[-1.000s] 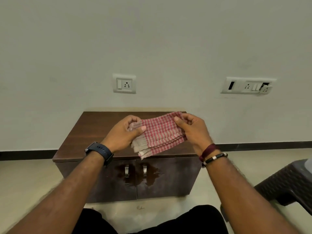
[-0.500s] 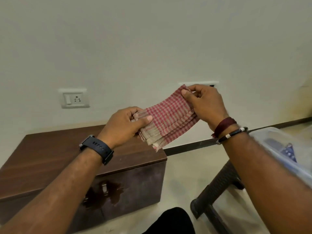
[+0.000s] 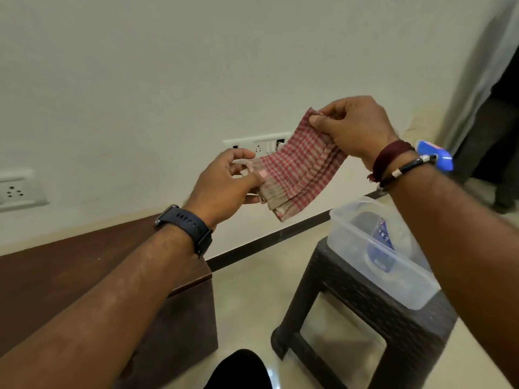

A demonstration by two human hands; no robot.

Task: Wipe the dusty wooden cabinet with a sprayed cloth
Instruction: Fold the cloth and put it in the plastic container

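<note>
A folded red-and-beige checked cloth (image 3: 297, 169) hangs in the air between both hands. My left hand (image 3: 224, 186) pinches its lower left end, and my right hand (image 3: 354, 127) pinches its upper right corner. The dark wooden cabinet (image 3: 56, 276) stands low at the left, under my left forearm; only its top and right side show. A blue spray-bottle head (image 3: 435, 155) peeks out behind my right wrist, most of the bottle hidden.
A dark wicker-pattern plastic stool (image 3: 365, 313) stands at the right with a clear plastic container (image 3: 379, 254) on it, holding a blue patterned item. Wall sockets (image 3: 258, 144) sit behind the cloth. A person's dark clothing (image 3: 494, 130) shows at the far right.
My view has swung to the right: the cabinet slid to the lower left, and the stool with its container came into view. Both hands kept holding the cloth and carried it rightward.
</note>
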